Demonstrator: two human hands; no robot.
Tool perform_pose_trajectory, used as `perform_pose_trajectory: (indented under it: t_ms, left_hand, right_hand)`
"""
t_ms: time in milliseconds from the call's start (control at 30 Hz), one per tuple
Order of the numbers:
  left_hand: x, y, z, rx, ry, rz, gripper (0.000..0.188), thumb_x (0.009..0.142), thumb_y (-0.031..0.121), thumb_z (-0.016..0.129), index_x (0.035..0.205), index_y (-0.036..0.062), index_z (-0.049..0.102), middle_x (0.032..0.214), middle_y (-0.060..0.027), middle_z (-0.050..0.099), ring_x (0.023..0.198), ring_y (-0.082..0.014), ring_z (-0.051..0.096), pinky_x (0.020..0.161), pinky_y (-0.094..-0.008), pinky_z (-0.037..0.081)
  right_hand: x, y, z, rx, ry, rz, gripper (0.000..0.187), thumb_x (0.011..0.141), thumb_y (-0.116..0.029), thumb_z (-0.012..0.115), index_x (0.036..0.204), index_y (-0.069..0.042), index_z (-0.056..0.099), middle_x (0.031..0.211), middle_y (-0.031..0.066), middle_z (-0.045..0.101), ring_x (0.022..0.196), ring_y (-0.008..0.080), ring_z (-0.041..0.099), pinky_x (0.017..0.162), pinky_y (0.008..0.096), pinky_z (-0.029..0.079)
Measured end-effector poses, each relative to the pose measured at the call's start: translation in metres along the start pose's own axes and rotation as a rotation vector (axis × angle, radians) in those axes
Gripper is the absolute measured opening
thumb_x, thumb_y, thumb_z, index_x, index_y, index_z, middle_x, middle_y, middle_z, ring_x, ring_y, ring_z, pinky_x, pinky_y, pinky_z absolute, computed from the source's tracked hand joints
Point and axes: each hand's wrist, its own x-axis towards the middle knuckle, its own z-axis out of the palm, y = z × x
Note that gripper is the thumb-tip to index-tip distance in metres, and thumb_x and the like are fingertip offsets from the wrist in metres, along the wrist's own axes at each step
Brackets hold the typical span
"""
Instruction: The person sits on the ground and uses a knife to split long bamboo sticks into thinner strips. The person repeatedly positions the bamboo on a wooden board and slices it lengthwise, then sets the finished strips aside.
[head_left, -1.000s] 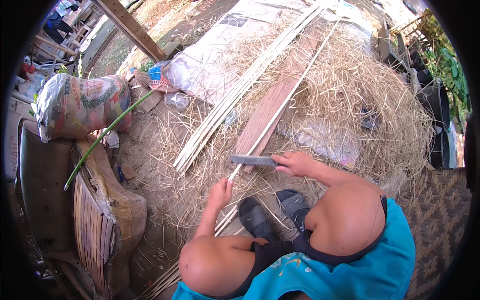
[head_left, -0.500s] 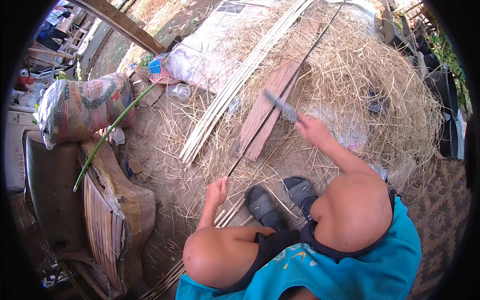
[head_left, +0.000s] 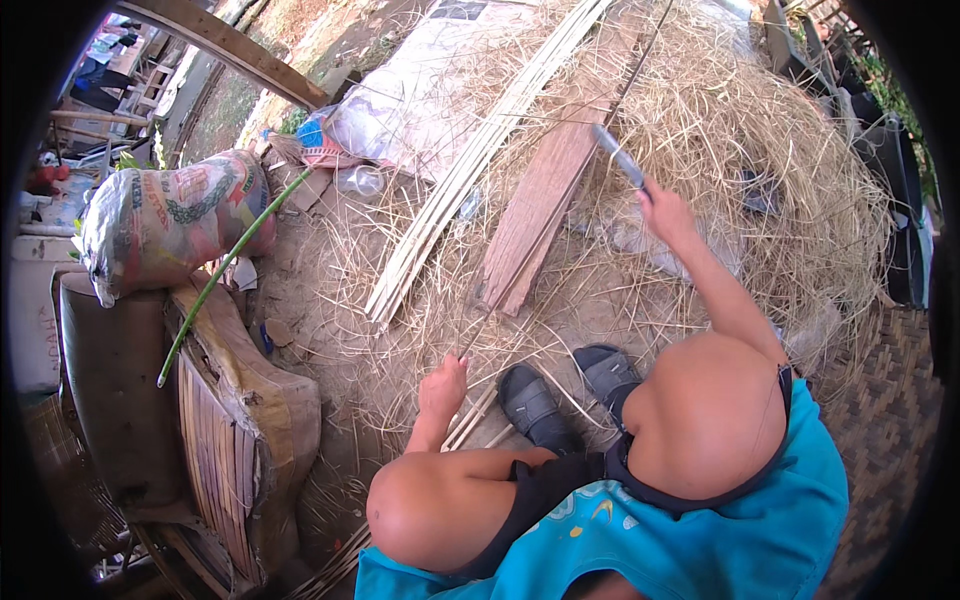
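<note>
My left hand point(head_left: 441, 388) is closed around the near end of a long, thin, dark strip point(head_left: 645, 55). The strip runs away from me over a reddish-brown wooden board point(head_left: 535, 205); only parts of it show clearly along the board. In my right hand point(head_left: 666, 212) is a knife point(head_left: 620, 158), its grey blade pointing up and left over the board's right side. Whether the blade touches the strip I cannot tell. Left of the board lies a bundle of pale split strips point(head_left: 440, 220).
Curly pale shavings point(head_left: 770, 130) heap up on the right and around the board. A stuffed sack point(head_left: 175, 215), a green stalk point(head_left: 235, 245) and a worn padded seat point(head_left: 270, 400) stand at left. My sandalled feet point(head_left: 540, 405) are close to the board's near end.
My right hand has moved the knife farther away and to the right along the board. My left hand has shifted slightly right, still holding the strip.
</note>
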Motion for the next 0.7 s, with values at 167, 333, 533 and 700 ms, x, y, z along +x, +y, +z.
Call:
perform_pose_trajectory:
  t_ms: [167, 333, 533, 700]
  left_hand:
    - [0.005, -0.004, 0.028, -0.278, -0.024, -0.076, 0.046, 0.108, 0.039, 0.042, 0.093, 0.0005, 0.063, 0.082, -0.0312, 0.065, 0.081, -0.0530, 0.063, 0.072, -0.0605, 0.048]
    - [0.007, -0.005, 0.002, -0.347, 0.020, -0.088, 0.050, 0.107, 0.040, 0.043, 0.090, -0.0005, 0.065, 0.082, -0.0288, 0.065, 0.081, -0.0508, 0.063, 0.072, -0.0568, 0.047]
    - [-0.081, -0.074, 0.015, -0.626, -0.260, -0.314, 0.054, 0.106, 0.045, 0.046, 0.082, 0.0006, 0.065, 0.065, -0.0159, 0.060, 0.063, -0.0279, 0.059, 0.064, -0.0412, 0.046]
    - [-0.018, -0.095, 0.018, -0.471, 0.328, -0.260, 0.050, 0.107, 0.038, 0.051, 0.076, -0.0004, 0.058, 0.063, -0.0115, 0.056, 0.059, -0.0206, 0.055, 0.059, -0.0404, 0.043]
  right_hand:
    - [-0.041, -0.021, 0.052, 0.077, -0.131, -0.192, 0.033, 0.105, -0.034, 0.049, 0.126, -0.010, 0.056, 0.084, 0.0218, 0.067, 0.078, 0.0409, 0.069, 0.072, 0.0525, 0.057]
    - [-0.066, -0.054, 0.067, -0.043, -0.021, -0.398, 0.035, 0.105, -0.039, 0.050, 0.125, -0.011, 0.056, 0.079, 0.0199, 0.065, 0.074, 0.0392, 0.068, 0.066, 0.0512, 0.057]
    - [0.028, 0.022, -0.004, -0.058, 0.082, -0.060, 0.038, 0.105, -0.038, 0.049, 0.127, -0.008, 0.057, 0.088, 0.0243, 0.070, 0.080, 0.0443, 0.069, 0.073, 0.0556, 0.054]
    - [-0.062, -0.065, 0.092, 0.098, 0.020, -0.323, 0.044, 0.104, -0.038, 0.051, 0.136, -0.008, 0.055, 0.096, 0.0287, 0.069, 0.090, 0.0498, 0.067, 0.080, 0.0556, 0.053]
